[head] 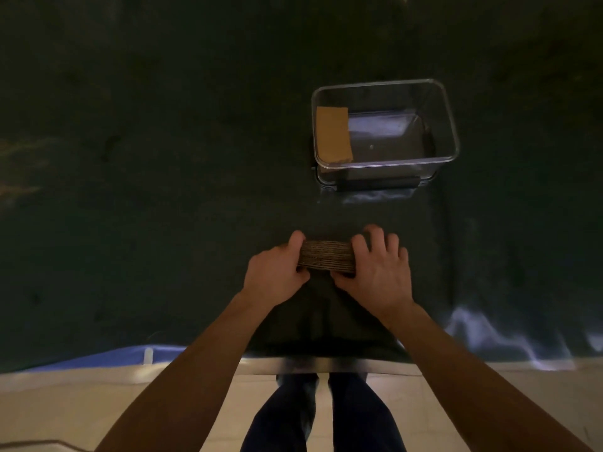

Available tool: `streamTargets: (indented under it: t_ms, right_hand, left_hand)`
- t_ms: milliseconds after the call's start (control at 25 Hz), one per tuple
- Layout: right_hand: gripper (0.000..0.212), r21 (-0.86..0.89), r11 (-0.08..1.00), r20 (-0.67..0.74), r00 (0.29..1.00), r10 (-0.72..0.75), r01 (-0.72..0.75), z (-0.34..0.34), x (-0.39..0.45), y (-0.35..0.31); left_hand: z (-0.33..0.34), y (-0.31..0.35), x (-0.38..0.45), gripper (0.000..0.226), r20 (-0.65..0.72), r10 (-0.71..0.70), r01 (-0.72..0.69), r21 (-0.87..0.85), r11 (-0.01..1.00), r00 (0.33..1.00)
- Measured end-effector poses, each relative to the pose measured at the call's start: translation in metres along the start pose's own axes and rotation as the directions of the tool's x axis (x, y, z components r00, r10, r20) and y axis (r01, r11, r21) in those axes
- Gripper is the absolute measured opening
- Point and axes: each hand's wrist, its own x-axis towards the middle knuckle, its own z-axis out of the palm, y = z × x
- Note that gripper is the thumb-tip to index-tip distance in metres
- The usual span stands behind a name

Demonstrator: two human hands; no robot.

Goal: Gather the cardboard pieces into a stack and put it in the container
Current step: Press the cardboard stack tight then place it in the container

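A stack of brown cardboard pieces (327, 256) stands on edge on the dark table, its layered edges facing me. My left hand (277, 275) grips its left end and my right hand (375, 272) grips its right end, pressing the pieces together. Beyond the stack, to the right, a clear plastic container (452, 125) stands open on the table. Inside it, one tan cardboard piece (333, 134) lies against the left wall.
The dark table (163, 190) spreads wide to the left and far side. Its near edge (326, 365) runs just above a pale tiled floor, where my legs (323, 415) show. A black clip of the container (378, 183) faces me.
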Motion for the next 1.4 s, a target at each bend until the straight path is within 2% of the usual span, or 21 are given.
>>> streamTargets:
  t_ms: [120, 240, 400, 600, 680, 720, 800, 840, 880, 920, 960, 1040, 1120, 1160, 1280, 1400]
  right_hand:
    - [0.076, -0.042, 0.991, -0.032, 0.991, -0.127, 0.126, 0.003, -0.002, 0.001]
    - [0.061, -0.056, 0.97, 0.001, 0.971, -0.239, 0.238, -0.006, 0.004, -0.003]
    - [0.065, 0.027, 0.958, 0.183, 0.941, -0.284, 0.284, -0.015, 0.024, -0.021]
    - [0.055, 0.062, 0.95, 0.186, 0.932, -0.311, 0.305, -0.011, 0.03, -0.024]
    - [0.05, 0.077, 0.944, 0.162, 0.93, -0.329, 0.32, -0.011, 0.03, -0.02]
    - [0.049, 0.109, 0.945, 0.157, 0.933, -0.324, 0.309, -0.012, 0.029, -0.017]
    - [0.048, 0.307, 0.931, 0.13, 0.96, -0.249, 0.2, -0.012, 0.025, -0.014]
    - [0.049, 0.471, 0.876, 0.126, 0.975, -0.181, 0.101, -0.012, 0.021, -0.014]
    - [0.049, 0.64, 0.769, 0.139, 0.984, -0.112, -0.003, -0.012, 0.017, -0.017]
    - [0.047, 0.767, 0.637, 0.157, 0.986, -0.063, -0.081, -0.012, 0.013, -0.022]
    - [0.044, 0.843, 0.524, 0.159, 0.987, -0.034, -0.118, -0.01, 0.009, -0.029]
    - [0.037, 0.912, 0.389, 0.131, 0.991, 0.014, -0.126, -0.004, 0.001, -0.044]
    - [0.039, 0.933, 0.332, 0.131, 0.991, 0.04, -0.137, 0.0, -0.004, -0.056]
    - [0.04, 0.928, 0.343, 0.14, 0.989, 0.042, -0.146, 0.004, -0.006, -0.06]
    - [0.045, 0.871, 0.472, 0.144, 0.989, 0.022, -0.137, 0.012, -0.003, -0.069]
    - [0.047, 0.866, 0.475, 0.157, 0.987, 0.04, -0.157, 0.013, 0.003, -0.073]
  left_hand:
    - [0.001, -0.001, -0.001, 0.045, 0.005, 0.007, -0.007, -0.006, 1.0, 1.0]
    - [0.001, -0.002, 0.0, 0.046, 0.007, 0.008, -0.008, 0.001, 1.0, 1.0]
    - [0.001, 0.0, 0.0, 0.05, 0.007, -0.008, 0.007, 0.027, 1.0, 1.0]
    - [0.002, -0.002, 0.002, 0.048, 0.003, 0.0, 0.0, -0.002, 1.0, 1.0]
    - [0.001, -0.006, 0.003, 0.042, 0.022, -0.012, 0.015, -0.114, 0.993, 1.0]
    - [0.001, -0.011, 0.003, 0.039, 0.03, -0.033, 0.039, -0.232, 0.972, 0.999]
    - [-0.005, -0.016, 0.001, 0.04, -0.019, -0.072, 0.051, -0.532, 0.846, 0.997]
    - [-0.009, -0.015, -0.002, 0.045, -0.048, -0.085, 0.029, -0.684, 0.729, 0.995]
    - [-0.014, -0.01, -0.005, 0.049, -0.054, -0.083, 0.006, -0.805, 0.593, 0.995]
    - [-0.019, -0.001, -0.009, 0.051, -0.051, -0.064, -0.012, -0.868, 0.497, 0.997]
    - [-0.022, 0.009, -0.012, 0.052, -0.07, -0.046, -0.039, -0.875, 0.482, 0.996]
    - [-0.021, 0.027, -0.017, 0.054, -0.172, -0.046, -0.104, -0.763, 0.638, 0.984]
    - [-0.012, 0.031, -0.021, 0.055, -0.288, -0.055, -0.138, -0.61, 0.781, 0.956]
    - [-0.007, 0.029, -0.021, 0.053, -0.33, -0.066, -0.14, -0.563, 0.814, 0.942]
    - [0.003, 0.014, -0.02, 0.046, -0.401, -0.131, -0.117, -0.536, 0.836, 0.907]
    - [0.002, 0.008, -0.017, 0.047, -0.409, -0.122, -0.121, -0.52, 0.846, 0.904]
